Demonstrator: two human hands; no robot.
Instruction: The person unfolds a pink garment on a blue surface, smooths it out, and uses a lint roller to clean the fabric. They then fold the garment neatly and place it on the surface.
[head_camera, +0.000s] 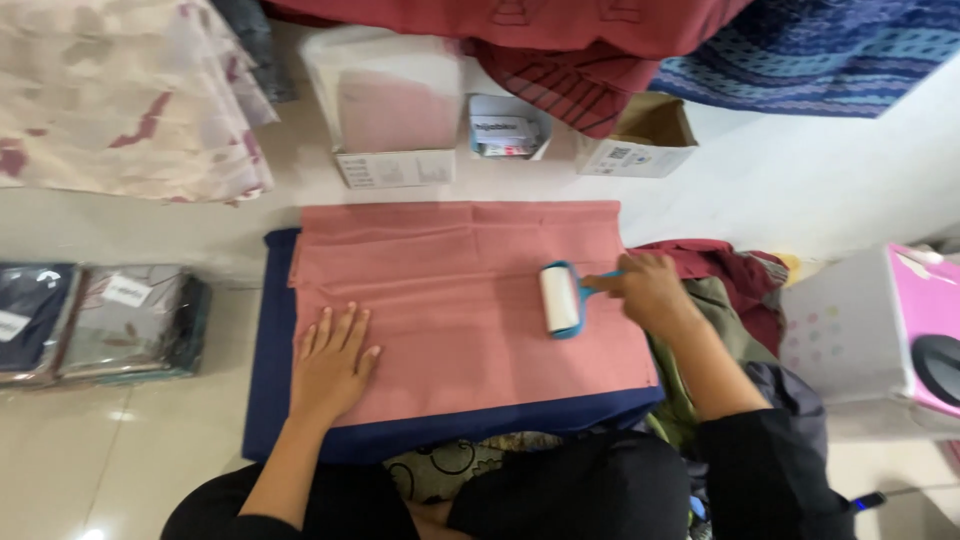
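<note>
Lint roller (561, 299) sits on the pink cloth (450, 300), right of centre, white drum touching the fabric. Head view only: my right hand (648, 290) is closed around the roller's blue handle; my left hand (330, 360) lies flat, fingers spread and gripping nothing, pressing the cloth's lower-left part. Cloth is laid out flat over a dark blue fabric (270, 380) on the pale floor (150, 430). Progress, as a judgement: I can't read lint or cleaned strips at this resolution, so done versus left is unclear; the roller's spot near the right edge suggests a pass over that side, and the wide left and top areas show no sign either way. Orientation: drum's long axis runs away from me and towards me, nearly vertical in the frame; the handle points right, toward my right hand, so the roll direction is left-right across the cloth. Cardboard boxes (395, 165) stand beyond the cloth's far edge, and packaged fabrics (130, 320) lie well to the left.
</note>
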